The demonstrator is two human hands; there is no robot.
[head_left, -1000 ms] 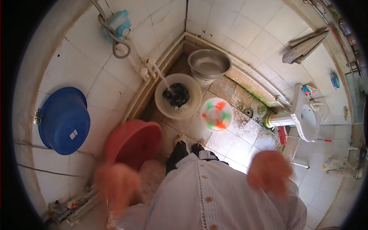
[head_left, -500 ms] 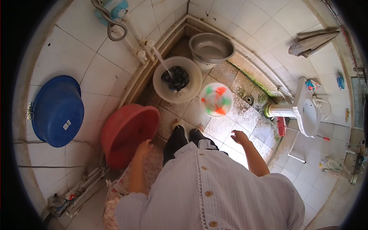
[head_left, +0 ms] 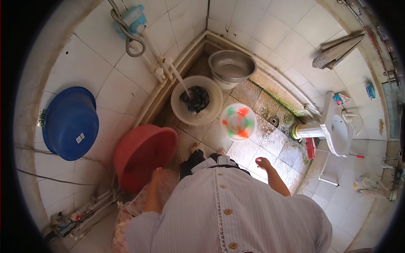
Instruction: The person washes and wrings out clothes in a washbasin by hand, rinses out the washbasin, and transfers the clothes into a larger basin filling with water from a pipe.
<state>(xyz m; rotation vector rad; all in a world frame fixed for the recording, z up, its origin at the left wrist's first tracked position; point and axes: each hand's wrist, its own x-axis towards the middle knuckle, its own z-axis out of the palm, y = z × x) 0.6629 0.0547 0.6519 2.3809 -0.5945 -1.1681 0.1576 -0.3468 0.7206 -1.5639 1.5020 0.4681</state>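
Note:
My left hand (head_left: pixel 157 173) hangs by the near rim of a red basin (head_left: pixel 130 168) that leans on its side at the left. Its fingers are blurred, so their grip does not show. Above the floor at the right is my right hand (head_left: pixel 263 163), with loosely bent fingers slightly apart and nothing in them. Water runs from a tap (head_left: pixel 169 62) into a pale tub (head_left: pixel 180 113) holding dark cloth (head_left: pixel 196 99). Beside the tub, a basin with orange and green patterning (head_left: pixel 238 122) stands on the tiles.
A metal basin (head_left: pixel 232 66) sits on a white bucket in the back corner. At the right are a pedestal sink (head_left: pixel 337 128), a red brush (head_left: pixel 310 148) and a floor drain (head_left: pixel 274 121). A blue basin (head_left: pixel 69 122) hangs on the left wall. Patterned fabric (head_left: pixel 135 206) lies low left.
The view has tilted upward, so the basins and tub appear lower. My left hand has become more blurred, and my right hand appears slightly lower with its fingers a little more curled.

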